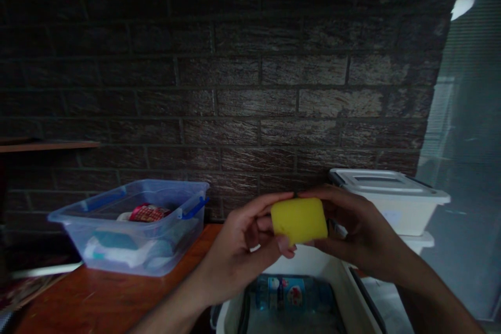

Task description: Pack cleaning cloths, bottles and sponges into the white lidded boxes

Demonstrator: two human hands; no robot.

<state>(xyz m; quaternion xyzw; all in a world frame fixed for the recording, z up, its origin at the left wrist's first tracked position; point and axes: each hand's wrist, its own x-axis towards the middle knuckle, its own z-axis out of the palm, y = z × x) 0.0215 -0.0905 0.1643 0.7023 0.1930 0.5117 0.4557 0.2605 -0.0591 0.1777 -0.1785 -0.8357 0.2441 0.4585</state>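
Note:
A yellow sponge (pixel 299 220) is held up between my two hands, in front of the brick wall. My left hand (pixel 242 242) grips its left end, with the thumb on the near face and the fingers behind. At the other end, my right hand (pixel 350 219) has its fingers along the top and its thumb low, closed on the sponge. Below both hands stands a white bin (pixel 352 292) without a lid on it. Inside lies a plastic bottle (pixel 289 292) with a blue label.
On the wooden table (pixel 113 302), a clear tub (pixel 129 258) with blue handles holds a red patterned packet (pixel 151 213) and cloth-like items. Stacked white lidded boxes (pixel 407 209) stand at the right. A shelf (pixel 50 146) juts out at the left.

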